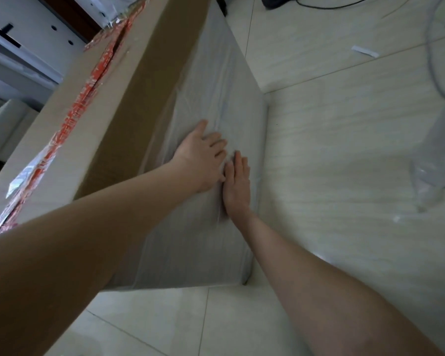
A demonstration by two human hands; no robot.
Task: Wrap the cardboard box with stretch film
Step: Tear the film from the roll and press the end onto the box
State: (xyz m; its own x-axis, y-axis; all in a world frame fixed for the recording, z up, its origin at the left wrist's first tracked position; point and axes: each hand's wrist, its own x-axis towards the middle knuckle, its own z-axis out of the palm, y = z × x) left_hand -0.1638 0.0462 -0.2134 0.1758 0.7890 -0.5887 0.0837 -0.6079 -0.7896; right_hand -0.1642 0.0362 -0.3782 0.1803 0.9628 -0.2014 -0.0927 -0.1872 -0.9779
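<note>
A: Where is the cardboard box (108,104), and what do the hands do on it?

B: It stands on the tiled floor (344,150), directly under both palms. The stretch film (211,80) covers the side face that the hands touch. The left hand (203,155) and the right hand (238,183) lie flat on it, side by side, almost touching each other. The grip is wide on both: the fingers are straight and close on nothing, they only press.

A: So the step is smoothing, I think?

B: I judge so: pressing the film down so that it sticks. To do it well, I would push with the whole palm, not with the fingertips. I would stroke away from the grip toward the box edges, so that the air goes out and makes no bubble.

A: Which part needs care?

B: Beyond the hands, further along the face, the film shows wrinkles (faint ones, hard to read in this light). Also, on the side of the left hand away from the right one, a band of bare cardboard runs up to the top with the red tape (82,98). There, I think, the wrapping is not yet done. Press gently, because a hard stroke may drag the thin film and tear it.
</note>
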